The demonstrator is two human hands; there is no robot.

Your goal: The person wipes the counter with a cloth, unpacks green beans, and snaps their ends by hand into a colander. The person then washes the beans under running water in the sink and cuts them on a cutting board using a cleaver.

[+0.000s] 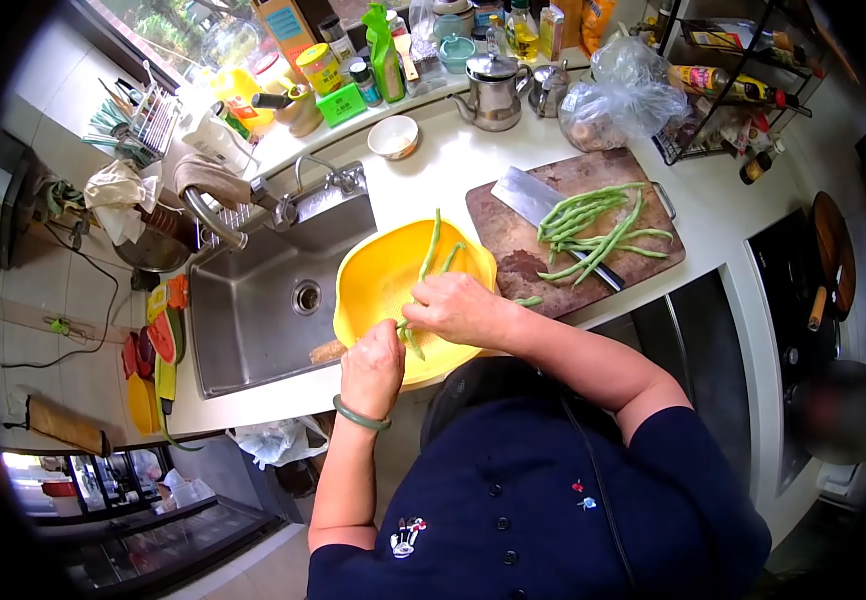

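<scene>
Above the yellow colander (pixel 363 270), my left hand (pixel 373 362) and my right hand (pixel 456 308) meet with bent fingers. Both grip green beans; one long bean (pixel 433 245) sticks up from my right hand, and short bean ends show between the hands. A green bangle circles my left wrist. To the right, a pile of long green beans (pixel 593 220) lies on the brown cutting board (pixel 513 262), partly over a cleaver (pixel 533 197). One bean piece (pixel 528 301) lies near the board's lower left edge, beside my right wrist.
Left of the colander is a steel sink (pixel 253 320) with a faucet (pixel 218 220). Behind stand a white bowl (pixel 393 137), a steel kettle (pixel 493 95) and a plastic bag (pixel 623 95). A stove (pixel 803 330) is at the far right.
</scene>
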